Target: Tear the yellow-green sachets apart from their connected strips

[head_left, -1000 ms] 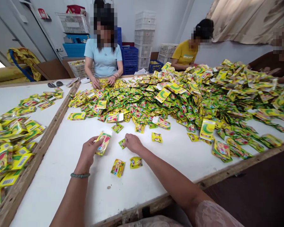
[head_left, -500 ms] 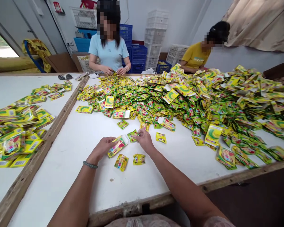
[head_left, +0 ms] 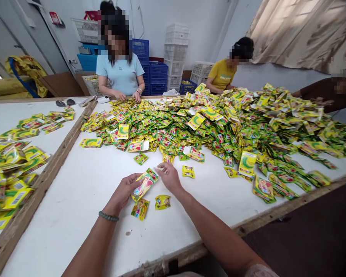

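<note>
Pale walls and stacked crates (head_left: 175, 57) are backing a white bench (head_left: 75, 192), on which a broad heap (head_left: 173, 130) of sachets and cartons is lying; two co-workers, one in a blue shirt (head_left: 119, 71) and one in a yellow shirt (head_left: 223, 75), are sitting behind it. Nearer the camera, the left hand (head_left: 125, 191) is closing thumb and fingers around one small carton (head_left: 144, 185), tilted above the bench. The right hand (head_left: 169, 177) is resting at its upper end, fingers curled nearly together; whether they are gripping anything cannot be told. Two yellow sachets (head_left: 140, 209) (head_left: 162, 202) are lying just below. Judging from this pose, the thin carton is risking being crushed by too firm a grip, its end being torn by a careless tug, and the nearby sachets being knocked aside by a low wrist.
</note>
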`<state>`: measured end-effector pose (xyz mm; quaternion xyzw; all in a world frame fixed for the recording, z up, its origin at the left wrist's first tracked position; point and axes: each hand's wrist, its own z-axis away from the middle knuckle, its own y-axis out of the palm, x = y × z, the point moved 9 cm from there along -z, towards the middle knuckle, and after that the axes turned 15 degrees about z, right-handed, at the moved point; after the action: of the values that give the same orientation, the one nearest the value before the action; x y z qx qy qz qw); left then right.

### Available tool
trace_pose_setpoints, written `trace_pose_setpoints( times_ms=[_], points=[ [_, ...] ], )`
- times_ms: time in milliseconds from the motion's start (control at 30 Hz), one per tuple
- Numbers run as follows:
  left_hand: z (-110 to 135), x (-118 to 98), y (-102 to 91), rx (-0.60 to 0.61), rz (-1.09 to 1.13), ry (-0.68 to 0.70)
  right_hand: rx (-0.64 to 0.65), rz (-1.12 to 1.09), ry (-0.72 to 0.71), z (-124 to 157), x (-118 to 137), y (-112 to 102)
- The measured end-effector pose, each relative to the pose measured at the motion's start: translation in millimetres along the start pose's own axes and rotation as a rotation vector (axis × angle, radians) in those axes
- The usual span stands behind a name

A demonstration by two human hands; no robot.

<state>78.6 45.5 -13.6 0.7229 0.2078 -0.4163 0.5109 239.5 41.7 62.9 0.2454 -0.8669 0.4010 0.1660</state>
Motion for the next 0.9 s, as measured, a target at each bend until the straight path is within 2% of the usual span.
trace_pose_setpoints(
  times_ms=[67, 133, 233, 300, 433, 733, 800, 900],
  points=[
    [0.0, -0.4, -3.1, -0.048, 0.018, 0.006, -0.123, 0.195, 0.069, -18.5, -16.8, -19.7],
    [0.3, -1.0, -4.0, -0.071, 0.026, 0.003, -0.124, 0.43, 0.04, -38.6, -24.3, -26.7],
    [0.8, -2.0, -5.0, -0.098, 0.058, -0.005, 0.081, 0.643, -0.098, -58.0, -26.4, -10.5],
    [1.1, -3.0, -8.0, -0.128, 0.074, -0.001, 0.198, 0.713, -0.109, -60.2, -29.3, -1.0],
    [0.4, -4.3, -14.0, -0.167, 0.058, 0.01, 0.288, 0.755, -0.095, -53.9, -28.5, 3.6],
    [0.4, -2.1, -14.3, -0.161, 0.023, 0.001, 0.385, 0.577, -0.079, -28.2, -26.1, -2.9],
    [1.0, -2.2, -11.5, -0.15, -0.023, 0.009, 0.368, 0.315, -0.034, -16.2, -22.9, -1.6],
    [2.1, -3.0, -5.9, -0.131, -0.085, 0.03, 0.389, -0.208, 0.08, 3.5, -18.2, 9.5]
  ],
)
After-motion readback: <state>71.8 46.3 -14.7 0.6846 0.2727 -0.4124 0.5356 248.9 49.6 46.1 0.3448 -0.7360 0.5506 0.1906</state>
